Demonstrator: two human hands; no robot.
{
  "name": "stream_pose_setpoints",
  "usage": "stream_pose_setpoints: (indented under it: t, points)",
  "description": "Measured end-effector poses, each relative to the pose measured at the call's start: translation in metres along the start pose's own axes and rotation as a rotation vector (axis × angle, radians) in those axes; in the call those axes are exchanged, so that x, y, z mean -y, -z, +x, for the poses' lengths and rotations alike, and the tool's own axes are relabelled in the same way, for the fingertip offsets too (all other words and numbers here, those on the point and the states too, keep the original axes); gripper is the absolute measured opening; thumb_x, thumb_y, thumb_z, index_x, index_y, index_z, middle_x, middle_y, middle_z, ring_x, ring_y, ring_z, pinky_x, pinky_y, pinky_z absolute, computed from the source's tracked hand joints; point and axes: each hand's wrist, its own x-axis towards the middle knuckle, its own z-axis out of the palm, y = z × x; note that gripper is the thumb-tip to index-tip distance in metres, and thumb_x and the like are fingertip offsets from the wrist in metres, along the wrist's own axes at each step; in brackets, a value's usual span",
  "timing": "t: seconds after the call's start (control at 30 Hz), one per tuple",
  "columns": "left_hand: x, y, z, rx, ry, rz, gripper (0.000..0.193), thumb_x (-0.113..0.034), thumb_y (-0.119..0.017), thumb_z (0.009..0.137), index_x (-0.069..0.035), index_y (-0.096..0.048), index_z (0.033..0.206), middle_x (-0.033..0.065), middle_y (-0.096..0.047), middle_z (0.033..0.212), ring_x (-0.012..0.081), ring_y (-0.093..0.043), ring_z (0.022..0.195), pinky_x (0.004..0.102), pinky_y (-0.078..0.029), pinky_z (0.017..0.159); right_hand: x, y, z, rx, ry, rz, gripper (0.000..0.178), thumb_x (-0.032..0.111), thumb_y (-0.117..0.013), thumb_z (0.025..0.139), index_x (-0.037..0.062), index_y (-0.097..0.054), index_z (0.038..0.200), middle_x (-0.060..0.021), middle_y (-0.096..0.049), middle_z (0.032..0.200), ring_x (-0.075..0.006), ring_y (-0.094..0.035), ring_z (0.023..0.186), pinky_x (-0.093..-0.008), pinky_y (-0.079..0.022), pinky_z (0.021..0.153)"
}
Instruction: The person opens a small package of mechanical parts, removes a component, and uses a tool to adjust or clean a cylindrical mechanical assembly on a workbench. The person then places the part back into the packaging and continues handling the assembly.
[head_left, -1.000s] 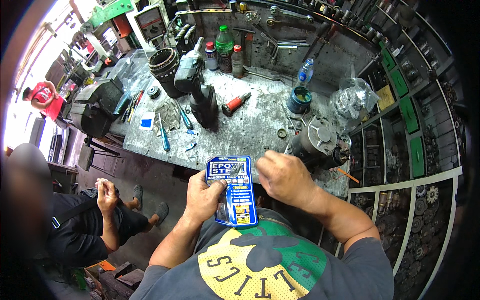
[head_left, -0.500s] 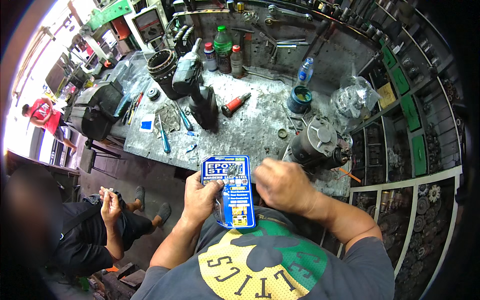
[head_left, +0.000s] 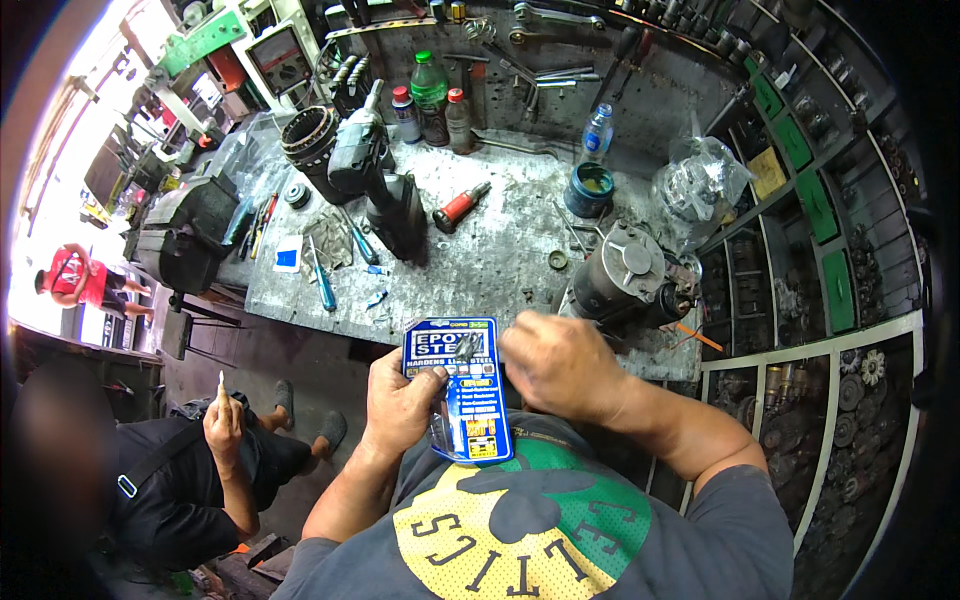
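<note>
My left hand (head_left: 400, 395) grips a blue, printed blister card pack (head_left: 482, 400) by its left side, thumb on the front. A dark grey blob of paste (head_left: 466, 348) lies on the upper part of the card. At the card's upper right edge is my right hand (head_left: 560, 362), fingers curled in and a little blurred. Whatever it pinches, if anything, is hidden. Beyond the hands, a metal workbench (head_left: 480, 270) carries a starter-like cylindrical motor (head_left: 622, 268) at the right and a black impact wrench (head_left: 375, 180) standing at the left.
A blue open can (head_left: 589, 190), several bottles (head_left: 430, 95), blue-handled screwdrivers (head_left: 325, 285) and a red-bodied tool (head_left: 460, 207) sit on the bench. Shelves of parts (head_left: 850, 400) line the right. A co-worker's hand (head_left: 224, 425) holds a small white thing at the lower left.
My left hand still holds the card; my right hand stays curled and has shifted slightly at its edge. The co-worker's hand has turned, its white thing now pointing up. The view has shifted slightly.
</note>
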Motion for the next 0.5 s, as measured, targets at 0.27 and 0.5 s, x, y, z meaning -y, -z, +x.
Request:
stream_pose_setpoints:
  t: [0.27,0.5]
  points:
    - [-0.001,-0.001,-0.001,0.023,0.012,-0.05,0.016,-0.001,-0.064,0.099,0.006,-0.076,0.108,0.0045,-0.078,0.089,0.0067,-0.068,0.07,0.0257,-0.055,0.061,-0.001,0.004,-0.005,-0.04,-0.057,-0.014,0.014,0.014,-0.073,0.095,0.0065,-0.062,0.095,-0.0133,-0.062,0.087,-0.0364,-0.072,0.078,-0.0495,-0.06,0.069]
    - [-0.001,-0.003,-0.003,0.02,-0.021,-0.061,0.016,-0.001,-0.066,0.098,0.005,-0.077,0.109,0.0049,-0.079,0.09,0.0069,-0.069,0.073,0.0255,-0.055,0.064,0.002,0.008,-0.014,0.013,-0.05,0.04,0.013,0.013,-0.073,0.095,0.0066,-0.062,0.097,-0.0142,-0.062,0.091,-0.0369,-0.072,0.079,-0.0496,-0.06,0.07]
